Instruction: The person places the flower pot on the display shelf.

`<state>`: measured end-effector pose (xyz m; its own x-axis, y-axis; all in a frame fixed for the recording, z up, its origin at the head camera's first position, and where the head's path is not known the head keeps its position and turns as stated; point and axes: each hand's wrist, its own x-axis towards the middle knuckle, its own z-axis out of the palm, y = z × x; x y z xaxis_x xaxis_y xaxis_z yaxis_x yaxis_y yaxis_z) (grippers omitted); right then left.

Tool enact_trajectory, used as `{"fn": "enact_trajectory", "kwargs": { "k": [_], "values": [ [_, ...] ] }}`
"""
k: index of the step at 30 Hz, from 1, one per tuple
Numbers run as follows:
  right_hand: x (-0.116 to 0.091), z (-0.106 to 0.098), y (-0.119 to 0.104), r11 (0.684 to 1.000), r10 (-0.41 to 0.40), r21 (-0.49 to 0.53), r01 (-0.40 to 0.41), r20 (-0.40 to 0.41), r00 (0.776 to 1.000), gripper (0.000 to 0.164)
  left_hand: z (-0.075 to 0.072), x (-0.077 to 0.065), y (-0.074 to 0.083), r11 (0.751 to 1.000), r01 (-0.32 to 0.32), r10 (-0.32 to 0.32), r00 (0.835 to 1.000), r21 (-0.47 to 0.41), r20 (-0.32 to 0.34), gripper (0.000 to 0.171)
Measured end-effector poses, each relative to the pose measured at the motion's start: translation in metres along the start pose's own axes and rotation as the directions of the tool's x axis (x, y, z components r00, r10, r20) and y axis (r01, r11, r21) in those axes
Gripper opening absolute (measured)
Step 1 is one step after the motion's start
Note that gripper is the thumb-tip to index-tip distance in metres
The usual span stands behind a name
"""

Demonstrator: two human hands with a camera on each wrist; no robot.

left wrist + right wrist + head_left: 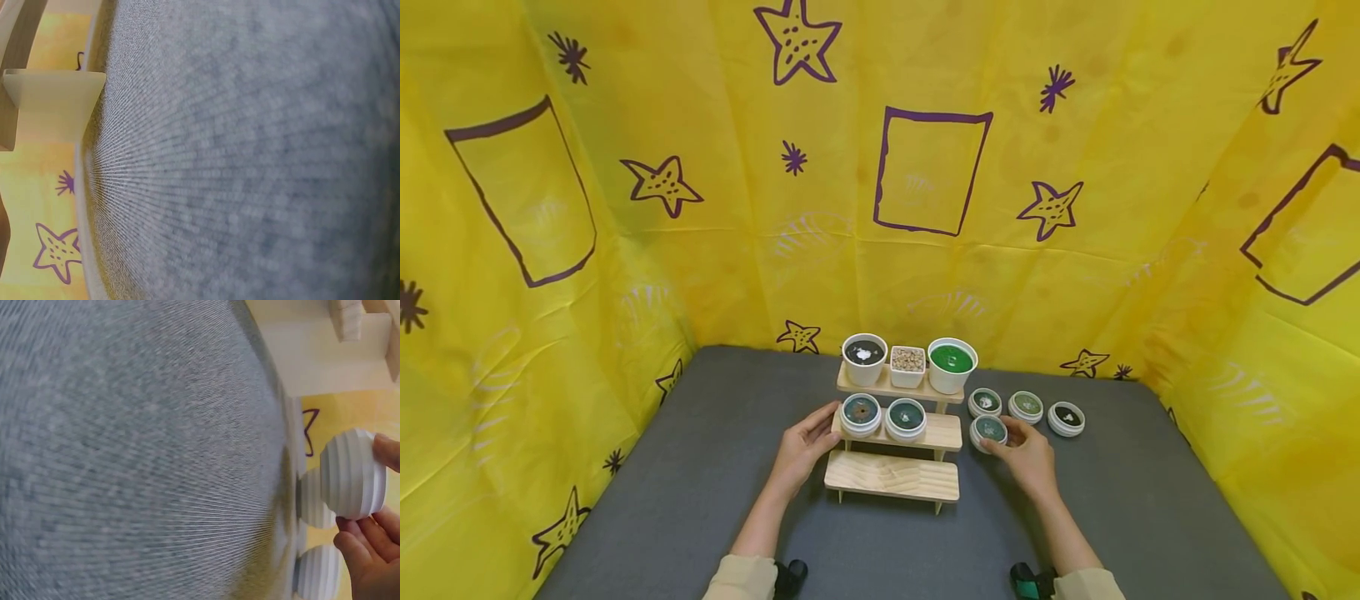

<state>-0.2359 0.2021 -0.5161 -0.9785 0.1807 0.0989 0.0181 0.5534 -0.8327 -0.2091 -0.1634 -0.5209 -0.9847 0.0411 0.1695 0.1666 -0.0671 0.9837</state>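
My right hand (1026,454) pinches a small white ribbed pot (989,429) with a teal-green top, between thumb and fingers. In the right wrist view this pot (354,475) is held above the table, right of the stand. My left hand (805,446) grips the left end of the three-step wooden stand (943,432) at its middle step, fingertips beside a pot with a brown-centred top (861,412). Another teal-topped pot (906,417) sits to that one's right. In the left wrist view the stand's pale leg (56,94) shows, while most of the left hand lies outside the frame.
On the top step stand a black-topped cup (864,357), a square cup of beige granules (907,365) and a green-topped cup (951,362). Three small pots, green-white (985,402), olive (1026,406) and black (1066,417), stand on the grey table (700,467). Yellow cloth (737,275) surrounds it.
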Motion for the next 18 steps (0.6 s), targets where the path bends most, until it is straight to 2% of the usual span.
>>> {"fn": "enact_trajectory", "kwargs": {
  "k": [12, 18],
  "values": [
    [-0.006, -0.012, -0.02, 0.996, 0.011, 0.084, -0.008, -0.039, 0.999, 0.057, 0.0, 0.0, -0.001, 1.0, -0.006, 0.006, 1.0, 0.025, 0.007, 0.055],
    [-0.013, -0.02, -0.032, 0.993, 0.021, 0.114, -0.019, -0.021, 1.0, 0.058, -0.001, 0.0, -0.001, 1.0, -0.001, 0.001, 1.0, 0.024, 0.008, 0.056]
  ]
}}
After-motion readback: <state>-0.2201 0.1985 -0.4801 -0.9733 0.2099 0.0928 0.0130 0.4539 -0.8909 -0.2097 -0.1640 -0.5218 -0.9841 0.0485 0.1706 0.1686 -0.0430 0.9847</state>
